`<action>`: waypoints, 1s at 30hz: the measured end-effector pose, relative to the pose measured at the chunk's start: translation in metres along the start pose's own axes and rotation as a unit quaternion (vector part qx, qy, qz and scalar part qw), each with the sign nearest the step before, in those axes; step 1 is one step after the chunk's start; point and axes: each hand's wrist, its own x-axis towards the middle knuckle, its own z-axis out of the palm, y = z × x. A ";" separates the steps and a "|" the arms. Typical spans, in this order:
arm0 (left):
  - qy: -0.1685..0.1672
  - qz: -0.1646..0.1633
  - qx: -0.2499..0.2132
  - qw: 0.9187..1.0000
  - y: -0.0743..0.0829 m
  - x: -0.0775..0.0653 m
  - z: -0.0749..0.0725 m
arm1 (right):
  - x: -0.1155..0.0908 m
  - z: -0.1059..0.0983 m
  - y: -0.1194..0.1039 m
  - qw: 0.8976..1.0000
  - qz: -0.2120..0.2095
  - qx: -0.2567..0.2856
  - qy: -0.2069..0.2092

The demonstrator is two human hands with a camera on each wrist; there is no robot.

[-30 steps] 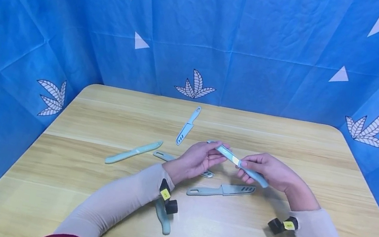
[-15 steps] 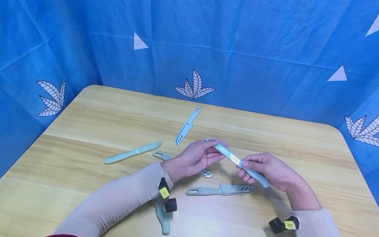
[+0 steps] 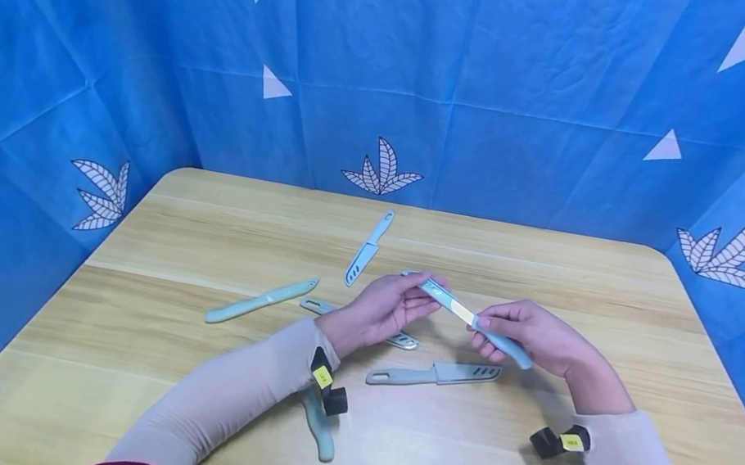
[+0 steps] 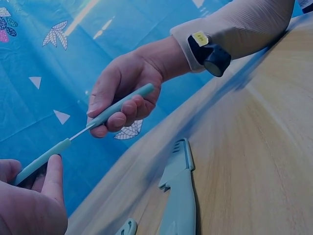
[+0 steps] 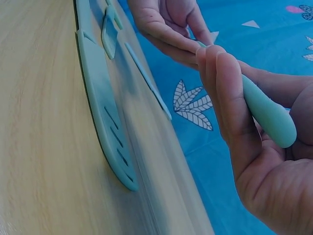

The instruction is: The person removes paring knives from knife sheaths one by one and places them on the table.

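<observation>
Both hands hold one light-blue kitchen knife above the table. My right hand [image 3: 536,340] grips its handle [image 3: 505,347], thumb on top near the blade. In my left hand [image 3: 385,305] the slotted blade sheath [image 3: 438,292] is pinched between thumb and fingers. A strip of bare blade [image 3: 462,312] shows between sheath and handle, the tip still inside the sheath. The left wrist view shows the thin blade [image 4: 80,133] edge-on between the hands. Below them lies a sheathed knife [image 3: 433,375]; another sheathed knife [image 3: 404,341] is partly hidden under the left hand.
On the wooden table [image 3: 594,288] more knives lie about: a sheathed knife [image 3: 365,252] at the back, a slim knife [image 3: 261,300] to the left, and a knife handle [image 3: 319,429] partly covered by the left forearm. A blue curtain [image 3: 518,84] surrounds the table.
The bare strip of blade between sheath and handle has grown slightly longer, the right hand shifting a little rightward with the handle and the left hand slightly leftward. The knives on the table stay put.
</observation>
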 end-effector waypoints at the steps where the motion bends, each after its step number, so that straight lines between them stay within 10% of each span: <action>1: -0.001 -0.001 0.000 1.000 0.000 0.000 0.000 | 0.000 0.000 0.000 1.000 0.000 0.000 0.000; 30: 0.003 0.004 -0.012 1.000 0.001 0.001 -0.002 | -0.005 -0.003 0.000 1.000 0.006 -0.004 0.000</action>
